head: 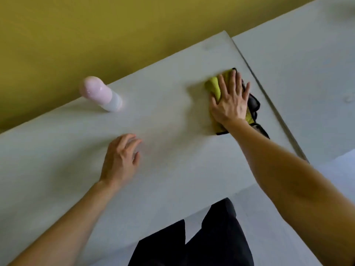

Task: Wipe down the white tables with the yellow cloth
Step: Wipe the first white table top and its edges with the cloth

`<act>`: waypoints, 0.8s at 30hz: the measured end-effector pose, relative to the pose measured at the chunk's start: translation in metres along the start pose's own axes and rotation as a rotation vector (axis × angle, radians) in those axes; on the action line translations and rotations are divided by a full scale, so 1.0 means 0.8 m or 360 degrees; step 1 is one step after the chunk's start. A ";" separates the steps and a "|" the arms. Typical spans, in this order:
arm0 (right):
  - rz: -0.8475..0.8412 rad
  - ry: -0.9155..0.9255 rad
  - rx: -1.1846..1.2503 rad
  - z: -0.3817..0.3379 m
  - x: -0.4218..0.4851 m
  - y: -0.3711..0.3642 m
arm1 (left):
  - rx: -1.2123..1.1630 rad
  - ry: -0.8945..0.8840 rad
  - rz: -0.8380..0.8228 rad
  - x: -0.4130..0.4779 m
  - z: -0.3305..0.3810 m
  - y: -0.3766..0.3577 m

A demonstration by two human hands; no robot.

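Wiping: my right grip (229, 101), fingers flat, presses the yellow cloth (214, 86) on the bench (172, 179), well right of the pink bottle (100, 94). Left grip (120, 158) loose, empty, nearer that bottle. Best, I judge: even palm pressure, overlapping strokes.

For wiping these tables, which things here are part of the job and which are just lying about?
In the job: yellow cloth, flat under the right hand; white table beneath it; second white table alongside.
Lying about: pink bottle, standing near the far edge.
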State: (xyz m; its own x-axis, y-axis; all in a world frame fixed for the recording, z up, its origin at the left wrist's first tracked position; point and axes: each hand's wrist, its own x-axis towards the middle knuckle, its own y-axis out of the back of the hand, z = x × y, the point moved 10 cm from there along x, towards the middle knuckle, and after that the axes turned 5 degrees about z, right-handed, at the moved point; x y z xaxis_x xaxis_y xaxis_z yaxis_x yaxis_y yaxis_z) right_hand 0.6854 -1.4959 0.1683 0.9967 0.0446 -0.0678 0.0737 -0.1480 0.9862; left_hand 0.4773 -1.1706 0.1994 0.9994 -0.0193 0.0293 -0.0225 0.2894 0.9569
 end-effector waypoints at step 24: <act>0.0068 -0.0147 0.0002 -0.023 -0.133 -0.005 | 0.0258 0.0440 -0.0071 -0.064 -0.051 -0.021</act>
State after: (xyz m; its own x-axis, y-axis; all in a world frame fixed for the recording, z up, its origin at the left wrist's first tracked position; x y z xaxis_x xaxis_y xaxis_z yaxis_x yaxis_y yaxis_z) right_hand 0.5782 -1.4818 0.1747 0.9978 -0.0530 -0.0395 0.0312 -0.1490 0.9883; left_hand 0.4273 -1.1351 0.1701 0.9684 0.2386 -0.0722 0.0398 0.1378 0.9897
